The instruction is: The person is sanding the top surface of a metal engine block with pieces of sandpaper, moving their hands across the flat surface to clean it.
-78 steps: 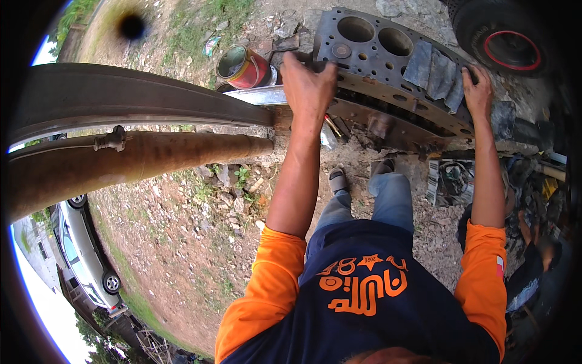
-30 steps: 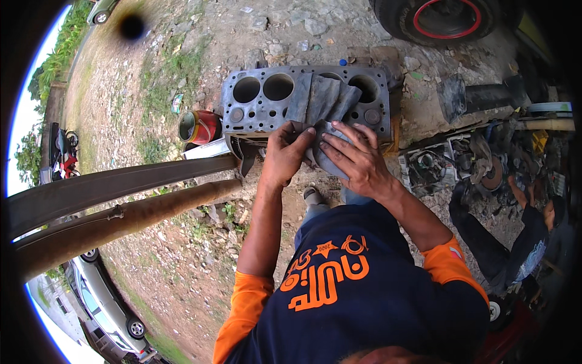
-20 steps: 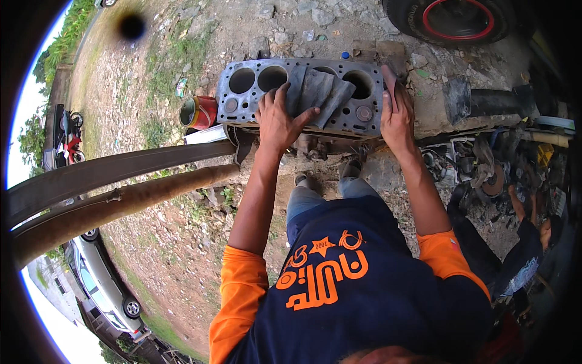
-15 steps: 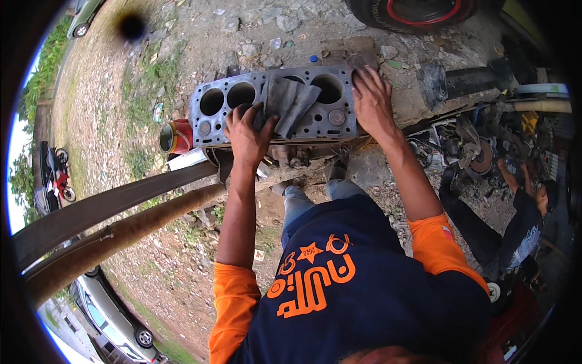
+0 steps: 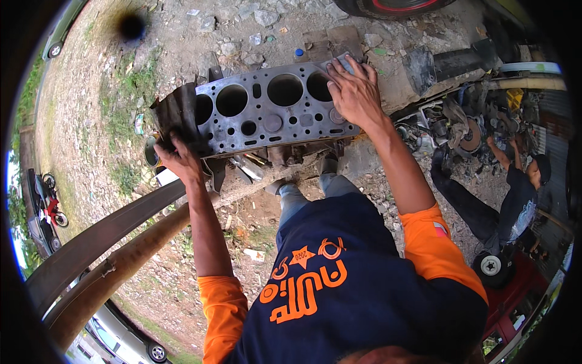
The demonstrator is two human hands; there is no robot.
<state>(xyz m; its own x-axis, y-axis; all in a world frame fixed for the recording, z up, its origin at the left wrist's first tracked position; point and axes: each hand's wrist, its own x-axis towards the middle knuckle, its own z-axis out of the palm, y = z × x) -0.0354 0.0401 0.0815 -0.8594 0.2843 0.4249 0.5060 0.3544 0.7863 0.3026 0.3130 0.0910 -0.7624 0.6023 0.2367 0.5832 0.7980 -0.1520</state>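
A grey engine block (image 5: 265,130) with large round cylinder bores and many small holes in its flat top lies in front of me. At its left end my left hand (image 5: 180,159) grips a dark, creased sheet (image 5: 177,110), cloth or abrasive paper, I cannot tell which. That sheet covers the block's left corner, part of the leftmost bore, and some of my fingers. My right hand (image 5: 357,94) lies with fingers stretched out on the right end of the top face, beside the rightmost bore and partly over its edge.
Beyond the block is stony ground with a blue cap (image 5: 299,53) and a tyre (image 5: 397,7). A can (image 5: 151,151) stands by its left end. A metal beam (image 5: 103,242) and a rusty pipe (image 5: 121,270) run to my left. To the right, another person (image 5: 515,200) sits by piled parts (image 5: 467,136).
My left hand has drawn the sheet from the middle of the block to its left end, uncovering the bores. My right hand has moved from the right edge onto the top face.
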